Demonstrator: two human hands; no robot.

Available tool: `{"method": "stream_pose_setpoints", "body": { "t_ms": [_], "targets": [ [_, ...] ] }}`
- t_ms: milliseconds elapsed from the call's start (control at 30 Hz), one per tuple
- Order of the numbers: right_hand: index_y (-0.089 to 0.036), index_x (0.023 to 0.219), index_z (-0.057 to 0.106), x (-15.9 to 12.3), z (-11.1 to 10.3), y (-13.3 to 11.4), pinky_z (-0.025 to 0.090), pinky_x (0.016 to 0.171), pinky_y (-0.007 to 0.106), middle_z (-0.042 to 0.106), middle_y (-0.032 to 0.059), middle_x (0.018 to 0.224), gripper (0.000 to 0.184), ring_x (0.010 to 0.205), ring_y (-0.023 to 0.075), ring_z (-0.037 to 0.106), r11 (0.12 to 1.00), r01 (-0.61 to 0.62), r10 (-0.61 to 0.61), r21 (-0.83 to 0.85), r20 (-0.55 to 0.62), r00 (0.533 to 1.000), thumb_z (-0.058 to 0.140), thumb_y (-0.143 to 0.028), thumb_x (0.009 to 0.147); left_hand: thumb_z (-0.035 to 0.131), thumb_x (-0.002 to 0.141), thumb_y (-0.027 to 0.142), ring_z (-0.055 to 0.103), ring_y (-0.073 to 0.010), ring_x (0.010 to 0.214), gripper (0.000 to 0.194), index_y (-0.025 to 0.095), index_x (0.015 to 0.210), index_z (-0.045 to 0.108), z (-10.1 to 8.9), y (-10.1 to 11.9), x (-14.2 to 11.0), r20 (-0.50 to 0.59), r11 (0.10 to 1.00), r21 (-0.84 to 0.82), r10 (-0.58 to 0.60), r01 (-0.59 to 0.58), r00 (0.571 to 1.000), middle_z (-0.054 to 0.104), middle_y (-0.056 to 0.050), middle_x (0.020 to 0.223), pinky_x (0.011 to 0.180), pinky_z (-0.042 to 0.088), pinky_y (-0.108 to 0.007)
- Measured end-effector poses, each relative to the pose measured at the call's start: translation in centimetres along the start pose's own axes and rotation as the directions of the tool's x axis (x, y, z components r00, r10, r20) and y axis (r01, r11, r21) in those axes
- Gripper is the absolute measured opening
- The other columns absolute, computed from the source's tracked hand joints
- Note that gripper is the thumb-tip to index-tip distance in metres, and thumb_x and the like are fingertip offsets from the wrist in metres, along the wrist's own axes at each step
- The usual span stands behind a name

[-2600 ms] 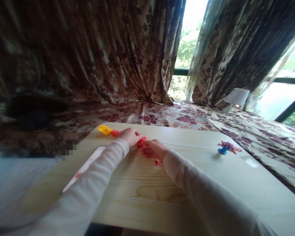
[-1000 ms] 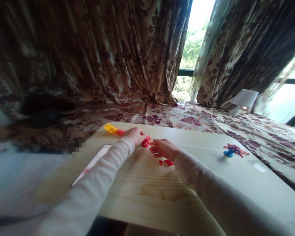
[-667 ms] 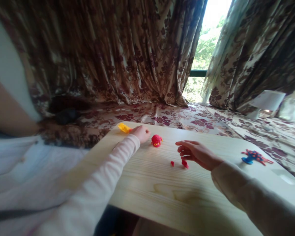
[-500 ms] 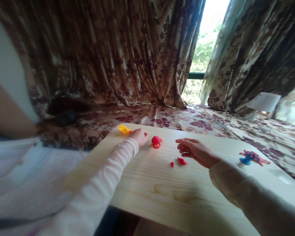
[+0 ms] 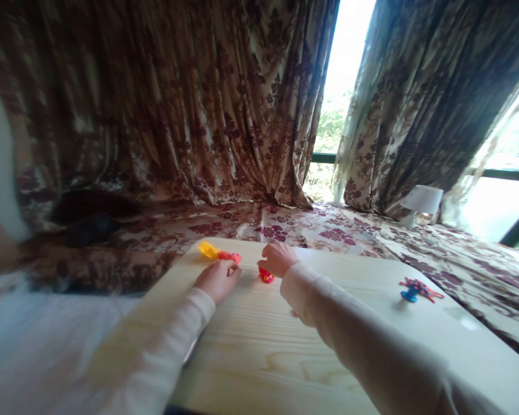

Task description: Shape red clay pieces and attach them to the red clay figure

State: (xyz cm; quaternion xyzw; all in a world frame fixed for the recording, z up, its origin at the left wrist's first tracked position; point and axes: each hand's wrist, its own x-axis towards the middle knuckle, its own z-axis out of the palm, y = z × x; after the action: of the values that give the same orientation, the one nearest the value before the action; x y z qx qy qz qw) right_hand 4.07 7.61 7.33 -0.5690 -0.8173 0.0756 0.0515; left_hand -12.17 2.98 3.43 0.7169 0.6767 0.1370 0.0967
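Observation:
A rounded red modelling-clay lump (image 5: 267, 276) with yellow bits round its lower part stands on the pale wooden table (image 5: 242, 340). My right hand (image 5: 279, 259) reaches over it with the fingers curled at its top, so the upper part is hidden. To the left, my left hand (image 5: 218, 280) is closed, thumb and fingertips pressed together. Whatever it may pinch is too small to make out. Just beyond that hand lie a yellow clay piece (image 5: 208, 250) and a red-orange clay piece (image 5: 230, 257). The small red bits nearer me are mostly covered by my right sleeve.
On the right side of the table stands a blue clay piece with red branching strands (image 5: 415, 289). Behind the table is a ledge with flowered cloth (image 5: 281, 225), carrying a white lamp (image 5: 422, 199). Flowered curtains (image 5: 225, 104) hang at the back.
My right hand has moved left from the table's middle onto the red lump, its fingers now curled. My left hand has drawn nearer me, away from the yellow piece. The view has shifted right.

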Motion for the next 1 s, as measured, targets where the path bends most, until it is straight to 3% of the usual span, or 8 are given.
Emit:
{"method": "stream_pose_setpoints", "body": {
  "t_ms": [167,367,600,833,1000],
  "targets": [
    [-0.018,0.112,0.055,0.4,-0.3,1.2,0.05,0.081,0.038,0.057,0.0065,0.115,0.026,0.096,0.0189,0.059,0.994,0.054,-0.046,-0.093,0.084,0.995,0.053,-0.03,0.09,0.052,0.086,0.034,0.06,-0.018,0.091,0.027,0.016,0.106,0.057,0.3,0.6,0.0,0.018,0.999,0.028,0.015,-0.015,1.0,0.061,-0.006,0.107,0.079,0.05,-0.039],
    [-0.018,0.112,0.055,0.7,-0.1,2.4,0.05,0.08,0.038,0.057,0.0065,0.114,0.026,0.095,0.0186,0.059,0.993,0.092,-0.082,-0.072,0.133,0.988,0.053,-0.031,0.09,0.051,0.087,0.034,0.06,-0.018,0.093,0.026,0.018,0.106,0.057,2.5,2.1,-0.6,0.096,0.99,0.081,0.107,-0.115,0.99,0.061,-0.006,0.108,0.082,0.049,-0.04],
    [-0.018,0.112,0.056,1.2,0.4,2.9,0.05,0.08,0.038,0.057,0.0064,0.114,0.026,0.095,0.0188,0.059,0.995,0.102,-0.101,-0.007,0.115,0.988,0.053,-0.03,0.09,0.047,0.087,0.028,0.058,-0.0243,0.101,0.042,0.021,0.128,0.045,4.3,2.8,-0.9,0.052,0.969,0.15,0.192,-0.198,0.98,0.063,-0.011,0.108,0.087,0.045,-0.044],
    [-0.018,0.11,0.057,1.6,0.9,3.6,0.05,0.08,0.037,0.058,0.0059,0.114,0.024,0.095,0.0187,0.059,0.993,0.113,-0.115,0.024,0.104,0.988,0.052,-0.031,0.09,0.05,0.087,0.035,0.059,-0.0194,0.095,0.032,0.018,0.114,0.053,5.0,3.3,-0.2,0.025,0.954,0.214,0.211,-0.211,0.977,0.06,-0.007,0.109,0.084,0.048,-0.043],
    [-0.017,0.111,0.056,1.6,1.1,4.0,0.051,0.079,0.037,0.058,0.0058,0.113,0.026,0.094,0.019,0.06,0.994,0.102,-0.104,0.048,0.042,0.994,0.053,-0.031,0.09,0.047,0.088,0.035,0.059,-0.0205,0.095,0.033,0.019,0.116,0.053,5.1,3.3,-0.2,0.02,0.948,0.234,0.218,-0.216,0.976,0.062,-0.007,0.104,0.085,0.045,-0.044]
  ]
}}
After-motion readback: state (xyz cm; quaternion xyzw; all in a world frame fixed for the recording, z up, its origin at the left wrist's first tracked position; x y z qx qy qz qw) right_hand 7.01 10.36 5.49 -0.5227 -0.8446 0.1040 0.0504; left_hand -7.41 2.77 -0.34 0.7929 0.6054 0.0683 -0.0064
